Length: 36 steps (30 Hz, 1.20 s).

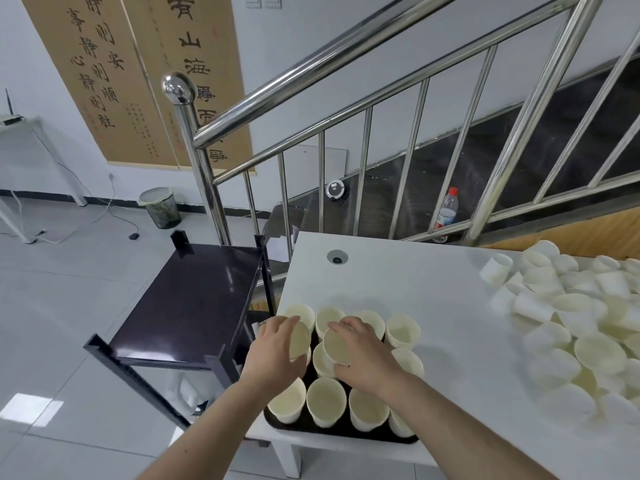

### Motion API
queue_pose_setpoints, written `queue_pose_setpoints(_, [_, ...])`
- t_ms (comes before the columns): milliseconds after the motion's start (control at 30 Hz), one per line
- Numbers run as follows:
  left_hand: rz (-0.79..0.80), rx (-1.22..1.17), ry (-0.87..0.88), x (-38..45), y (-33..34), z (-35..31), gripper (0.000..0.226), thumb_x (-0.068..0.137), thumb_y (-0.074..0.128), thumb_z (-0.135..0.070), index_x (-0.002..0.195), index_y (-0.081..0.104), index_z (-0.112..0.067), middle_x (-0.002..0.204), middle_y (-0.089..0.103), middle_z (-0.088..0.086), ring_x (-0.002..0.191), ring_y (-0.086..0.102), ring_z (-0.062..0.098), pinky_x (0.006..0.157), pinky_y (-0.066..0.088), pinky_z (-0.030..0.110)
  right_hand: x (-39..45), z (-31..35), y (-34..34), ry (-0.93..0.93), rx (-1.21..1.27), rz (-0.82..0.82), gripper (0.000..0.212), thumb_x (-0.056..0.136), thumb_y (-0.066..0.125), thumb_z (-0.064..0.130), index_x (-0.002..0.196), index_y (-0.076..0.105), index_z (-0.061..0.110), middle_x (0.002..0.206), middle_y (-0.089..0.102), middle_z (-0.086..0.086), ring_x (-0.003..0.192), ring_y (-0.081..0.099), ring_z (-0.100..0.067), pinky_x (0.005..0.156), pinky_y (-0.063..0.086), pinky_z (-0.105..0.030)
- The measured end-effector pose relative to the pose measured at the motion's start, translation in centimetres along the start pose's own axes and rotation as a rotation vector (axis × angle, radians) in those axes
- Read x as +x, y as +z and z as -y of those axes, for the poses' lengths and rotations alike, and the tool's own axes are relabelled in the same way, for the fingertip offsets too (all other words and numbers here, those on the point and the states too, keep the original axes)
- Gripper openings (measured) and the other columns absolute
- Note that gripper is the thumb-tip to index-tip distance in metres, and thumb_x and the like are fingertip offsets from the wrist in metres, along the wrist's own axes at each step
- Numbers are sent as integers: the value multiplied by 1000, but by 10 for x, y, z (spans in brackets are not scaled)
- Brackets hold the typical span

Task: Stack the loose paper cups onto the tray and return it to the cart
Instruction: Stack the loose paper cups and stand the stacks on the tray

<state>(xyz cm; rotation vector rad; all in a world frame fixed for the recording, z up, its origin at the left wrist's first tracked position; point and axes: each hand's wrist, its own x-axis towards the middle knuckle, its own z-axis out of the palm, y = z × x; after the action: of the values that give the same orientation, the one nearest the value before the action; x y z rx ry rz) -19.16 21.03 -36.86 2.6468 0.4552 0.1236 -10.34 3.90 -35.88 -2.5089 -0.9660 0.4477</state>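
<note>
Paper cups stand upright in rows on the dark tray [304, 429] at the near left corner of the white table [415, 282]. Your left hand [275, 351] curls its fingers round one tilted cup [300, 340] above the tray, and your right hand [363, 355] grips another cup [337, 345] just beside it. A heap of loose cups [585, 323] lies at the table's right end. The black cart [194, 299] stands just left of the table, below a steel stair railing [311, 81].

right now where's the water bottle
In the head view the water bottle stands upright at upper right, behind the stair railing, beyond the far edge of the white table.
</note>
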Motion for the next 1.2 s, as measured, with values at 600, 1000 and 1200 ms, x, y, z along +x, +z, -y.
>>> queue_pose_setpoints(600, [129, 25, 63, 22, 24, 30, 73, 84, 63, -37, 146, 25, -28, 148, 26, -3, 136, 26, 19, 97, 44, 31, 27, -1, 27, 47, -78, 58, 72, 85, 61, 26, 149, 29, 30, 147, 29, 8, 135, 30, -15, 94, 45, -30])
queue_pose_setpoints(1000, [157, 51, 9, 25, 35, 35, 65, 84, 62, -42, 141, 34, -28, 143, 32, -6, 127, 37, 17, 92, 47, 30, 34, -5, 38, 88, -132, 76, 64, 83, 65, 30, 142, 39, 27, 136, 35, 6, 122, 42, -17, 83, 47, -30])
queue_pose_setpoints(1200, [170, 53, 4, 28, 37, 34, 65, 84, 64, -38, 141, 35, -26, 141, 32, -7, 122, 45, 14, 88, 49, 29, 37, -9, 44, 78, -116, 77, 65, 83, 65, 26, 142, 37, 27, 136, 34, 5, 119, 46, -19, 81, 50, -34])
